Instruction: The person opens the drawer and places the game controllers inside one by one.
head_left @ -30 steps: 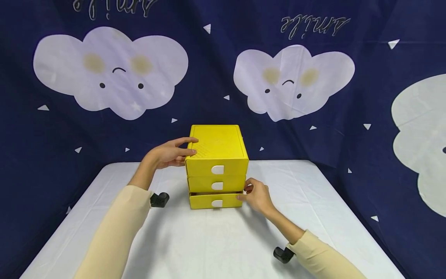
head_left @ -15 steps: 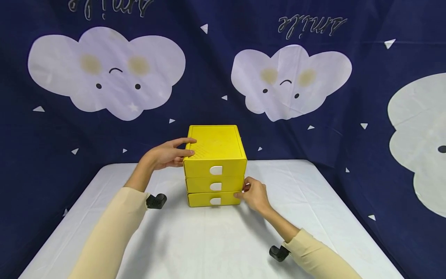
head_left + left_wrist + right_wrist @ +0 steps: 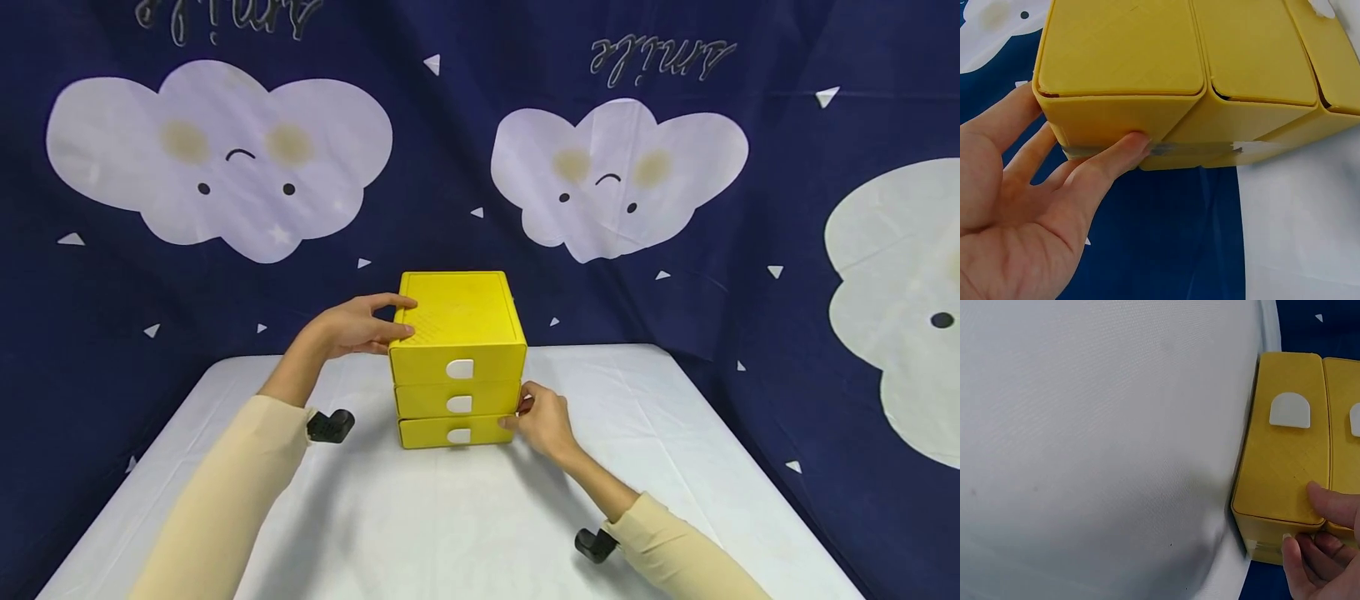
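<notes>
A yellow cabinet (image 3: 459, 310) with three stacked drawers stands on the white table. Each drawer front has a white rounded tab. My left hand (image 3: 350, 327) straddles the cabinet's upper left edge, some fingers on the top. In the left wrist view, one extended finger (image 3: 1130, 145) of it lies against the left side. At the lower right front corner is my right hand (image 3: 545, 423). Its thumb (image 3: 1327, 501) touches the bottom drawer's front (image 3: 1279, 469), while its other fingers bend beside the cabinet's right side. The bottom drawer is pushed in. The drawers' insides are hidden.
White cloth covers the table (image 3: 450, 525). A dark blue curtain (image 3: 442, 167) with printed clouds hangs close behind the cabinet and along both sides. Small black wrist devices (image 3: 330, 426) stick out from both cream sleeves.
The bottom drawer, slightly pulled out one second ago, has slid back into the cabinet with my right thumb at its front. My left hand stays on the cabinet. The head view has shifted slightly.
</notes>
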`<state>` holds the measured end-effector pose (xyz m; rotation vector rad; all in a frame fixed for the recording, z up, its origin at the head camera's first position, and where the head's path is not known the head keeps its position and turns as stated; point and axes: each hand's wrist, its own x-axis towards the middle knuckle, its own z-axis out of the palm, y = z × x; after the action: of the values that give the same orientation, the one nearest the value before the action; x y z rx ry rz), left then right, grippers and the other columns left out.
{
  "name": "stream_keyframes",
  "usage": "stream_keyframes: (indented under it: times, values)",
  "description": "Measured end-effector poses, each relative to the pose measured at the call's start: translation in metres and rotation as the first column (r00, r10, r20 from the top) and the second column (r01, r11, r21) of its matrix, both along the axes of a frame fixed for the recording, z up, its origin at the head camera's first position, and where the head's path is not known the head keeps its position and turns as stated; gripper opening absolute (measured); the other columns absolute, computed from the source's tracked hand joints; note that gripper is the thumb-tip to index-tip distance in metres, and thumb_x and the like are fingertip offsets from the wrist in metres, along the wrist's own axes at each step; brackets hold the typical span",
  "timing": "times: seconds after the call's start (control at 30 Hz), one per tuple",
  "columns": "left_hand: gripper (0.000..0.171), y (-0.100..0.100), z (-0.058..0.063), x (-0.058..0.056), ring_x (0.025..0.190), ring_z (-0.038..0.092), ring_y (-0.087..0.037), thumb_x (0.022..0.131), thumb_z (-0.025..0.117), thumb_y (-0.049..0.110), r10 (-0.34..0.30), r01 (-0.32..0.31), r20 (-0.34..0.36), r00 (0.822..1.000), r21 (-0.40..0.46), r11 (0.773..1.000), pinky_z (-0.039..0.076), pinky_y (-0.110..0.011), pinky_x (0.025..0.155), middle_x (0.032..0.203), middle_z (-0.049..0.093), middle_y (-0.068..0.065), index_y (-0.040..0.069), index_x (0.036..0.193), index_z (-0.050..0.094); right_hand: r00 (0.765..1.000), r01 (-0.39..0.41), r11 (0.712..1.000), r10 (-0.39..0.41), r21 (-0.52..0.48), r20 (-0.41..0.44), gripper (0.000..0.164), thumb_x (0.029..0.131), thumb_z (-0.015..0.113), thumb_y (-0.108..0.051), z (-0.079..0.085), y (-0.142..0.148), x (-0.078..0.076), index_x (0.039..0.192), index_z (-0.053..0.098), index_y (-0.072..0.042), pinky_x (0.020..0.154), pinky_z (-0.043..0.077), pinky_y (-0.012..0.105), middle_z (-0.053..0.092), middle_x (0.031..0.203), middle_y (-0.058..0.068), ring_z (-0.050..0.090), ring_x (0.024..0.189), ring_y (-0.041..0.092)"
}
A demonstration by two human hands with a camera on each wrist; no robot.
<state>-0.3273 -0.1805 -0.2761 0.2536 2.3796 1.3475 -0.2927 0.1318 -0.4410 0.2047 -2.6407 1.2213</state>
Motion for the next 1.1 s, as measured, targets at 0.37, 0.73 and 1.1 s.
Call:
stream_keyframes:
  times: [0.37,0.73,1.1]
  values:
    - [0.067,-0.003,-0.002,-0.001,0.128,0.053,-0.034,0.099,0.068,0.026,0.013,-0.013,0.003,1.0,0.024,1.0,0.049,-0.046,0.109,0.161,0.032,-0.016,0.022,0.158,0.037,1.0,0.016,1.0,-0.015,-0.01,0.017,0.031,0.068,0.093,-0.011,0.0,-0.004,-0.001,0.08,0.065,-0.01,0.056,0.05,0.028,0.067,0.07,0.003,0.061,0.06,0.014]
    - [0.066,-0.003,-0.003,0.0,0.111,0.058,-0.025,0.098,0.069,0.026,0.036,-0.036,-0.016,0.999,0.036,0.999,0.052,-0.042,0.105,0.149,0.046,-0.013,0.024,0.157,0.039,0.999,0.029,0.999,-0.028,-0.022,0.026,0.031,0.068,0.093,-0.012,0.003,-0.003,0.0,0.082,0.066,-0.01,0.056,0.05,0.028,0.067,0.07,0.001,0.062,0.06,0.014]
    - [0.067,0.0,-0.008,0.004,0.131,0.055,-0.038,0.098,0.07,0.03,0.062,-0.06,-0.033,0.998,0.036,0.998,0.05,-0.048,0.107,0.153,0.046,-0.016,0.025,0.157,0.038,0.999,-0.029,1.0,0.029,0.006,0.041,0.039,0.071,0.092,-0.013,0.01,0.006,0.004,0.097,0.064,-0.007,0.063,0.056,0.032,0.072,0.079,0.004,0.068,0.069,0.016]
